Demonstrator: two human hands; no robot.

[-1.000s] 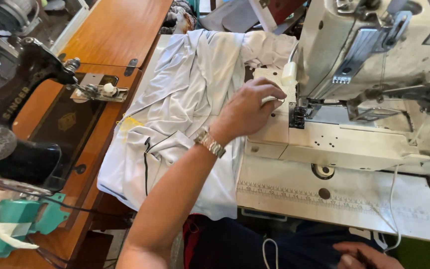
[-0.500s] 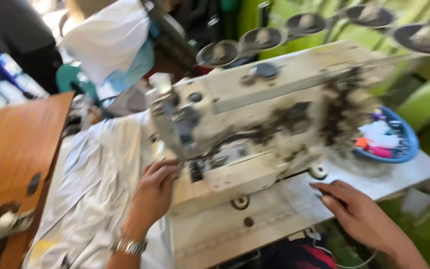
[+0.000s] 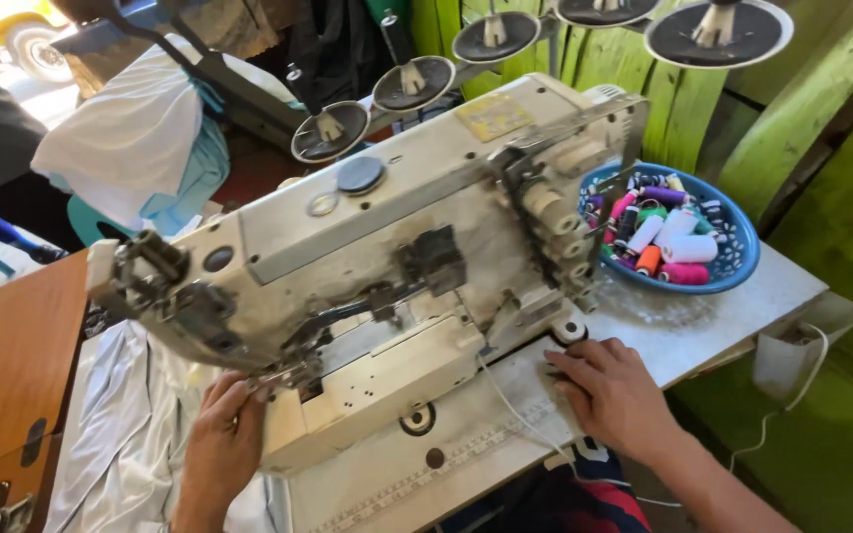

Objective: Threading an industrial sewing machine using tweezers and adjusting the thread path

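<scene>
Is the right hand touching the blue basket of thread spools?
Apart. The head view shows the right hand flat on the table, bare tabletop between it and the blue basket.

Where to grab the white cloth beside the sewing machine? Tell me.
Pinch the white cloth at its loose folds left of the left hand, coming from above. Its right edge sits tucked against the sewing machine, so that side gives no room.

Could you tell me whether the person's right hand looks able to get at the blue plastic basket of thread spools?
Probably yes: the right hand lies flat on the white table, and nothing stands between it and the blue plastic basket.
</scene>
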